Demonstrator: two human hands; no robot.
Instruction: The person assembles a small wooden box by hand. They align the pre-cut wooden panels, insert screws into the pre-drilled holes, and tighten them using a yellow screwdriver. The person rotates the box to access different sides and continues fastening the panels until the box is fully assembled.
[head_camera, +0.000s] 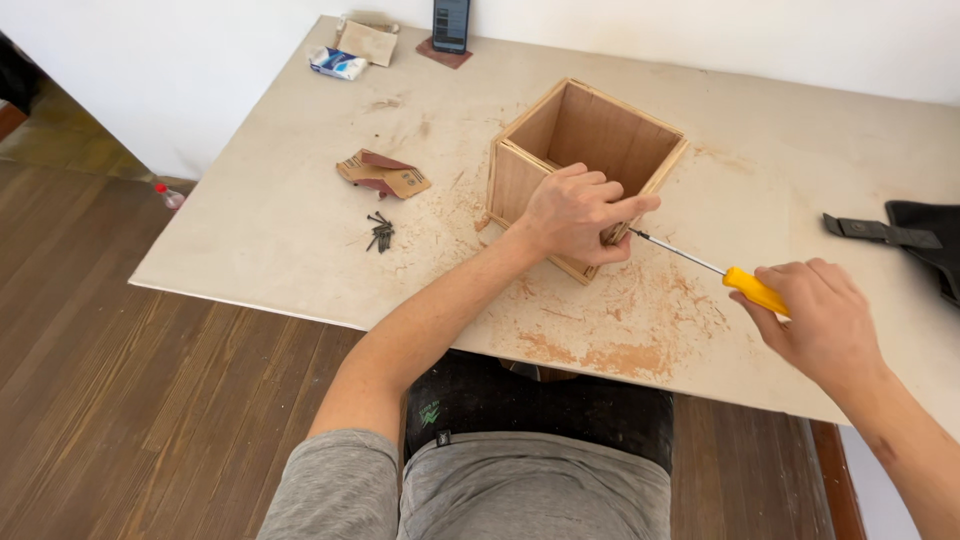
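Near the centre of the frame I see an open wooden box (585, 170) standing on the pale table (250, 230), its open side up and one corner turned toward me. My left hand (577, 213) is clamped over that near corner, fingers curled over the rim and thumb pressed on the outer face. My right hand (815, 318), at the lower right, is clenched around the yellow handle of a screwdriver (740, 282); the thin metal shaft runs up and left, and its tip meets the box's near corner just beside my left thumb. Reddish sawdust (610, 345) is smeared over the table below the box and between my two hands. Left of the box lie folded pieces of sandpaper (385, 175), and just below them a small heap of dark screws (380, 232). At the upper left edge of the table sit a small blue and white packet (337, 64) and another sheet of sandpaper, with a phone (451, 24) propped against the wall at the top. A black tool (880, 230) lies at the right edge of the frame
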